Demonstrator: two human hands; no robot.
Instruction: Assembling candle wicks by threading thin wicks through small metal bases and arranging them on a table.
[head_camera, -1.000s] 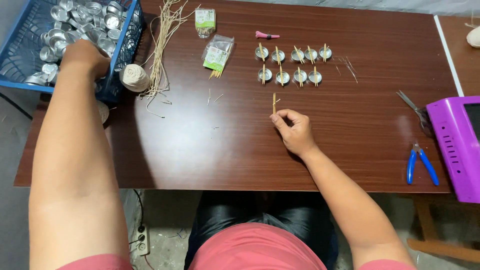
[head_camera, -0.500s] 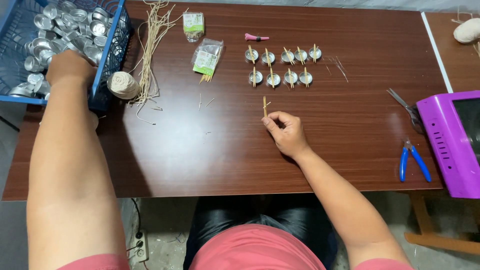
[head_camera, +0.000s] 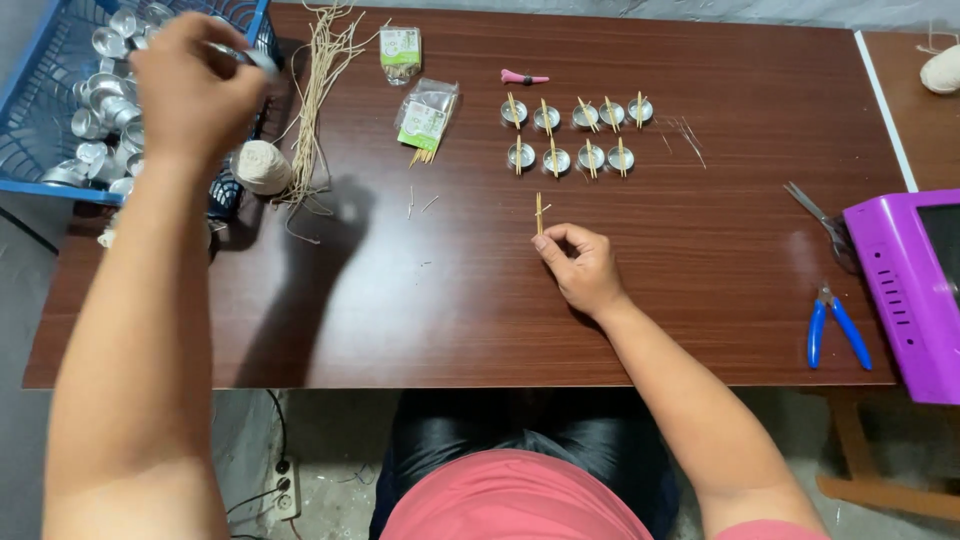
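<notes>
The left hand (head_camera: 195, 85) is up over the blue basket (head_camera: 60, 180), pinched on a small tin cup (head_camera: 250, 58), while the right hand (head_camera: 580, 265) rests on the desk (head_camera: 450, 310), pinching little sticks (head_camera: 539, 212) upright, best held steady.

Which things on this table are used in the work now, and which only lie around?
In use:
- left hand lifting a small silver metal cup from the blue wire basket
- right hand pinching thin wooden sticks
- nine silver cups with sticks across them

Lying about:
- blue-handled pliers
- grey scissors
- purple plastic box
- pink tool
</notes>
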